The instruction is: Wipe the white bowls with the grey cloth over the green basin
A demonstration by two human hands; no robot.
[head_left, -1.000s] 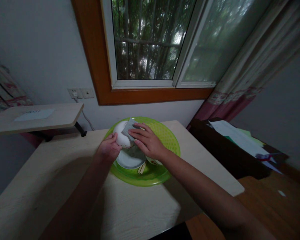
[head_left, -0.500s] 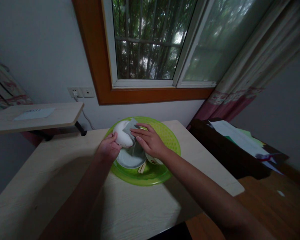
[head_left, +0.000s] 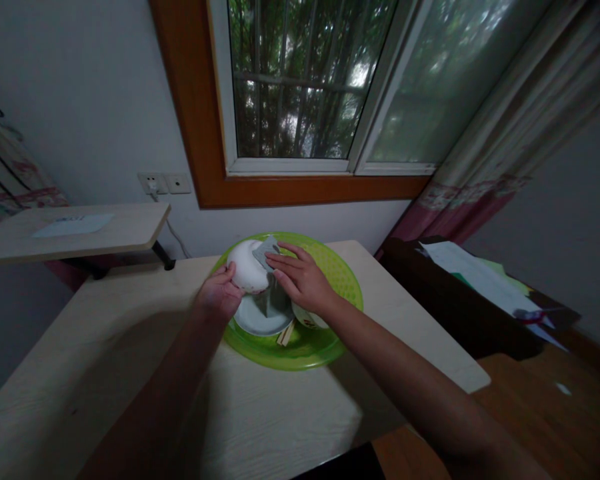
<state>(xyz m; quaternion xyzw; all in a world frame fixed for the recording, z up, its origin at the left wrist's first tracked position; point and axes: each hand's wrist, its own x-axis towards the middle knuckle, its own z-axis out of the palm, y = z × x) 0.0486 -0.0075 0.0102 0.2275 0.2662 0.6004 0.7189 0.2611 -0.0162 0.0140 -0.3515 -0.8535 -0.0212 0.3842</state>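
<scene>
My left hand (head_left: 221,291) grips a white bowl (head_left: 246,268) by its left side, tilted so its outer surface faces up. Against the bowl's right side my right hand (head_left: 303,277) presses a grey cloth (head_left: 266,252), its fingers over the cloth. Both are held above a green plastic basin (head_left: 290,362) on the table. Inside the basin, below the bowl, lies a white plate (head_left: 263,325). A second bowl (head_left: 310,318) with a printed pattern is partly hidden under my right wrist. Chopsticks (head_left: 285,333) lie between plate and bowl.
The basin stands on a pale wooden table (head_left: 280,413). A raised shelf (head_left: 125,230) with a paper sheet is at the left. Behind are a wall socket (head_left: 153,183) and a window (head_left: 305,87). Papers (head_left: 480,280) lie on a dark surface at the right.
The cloth and my right hand have shifted slightly right and up along the bowl. More of the bowl's white outer surface shows. The left hand keeps its hold.
</scene>
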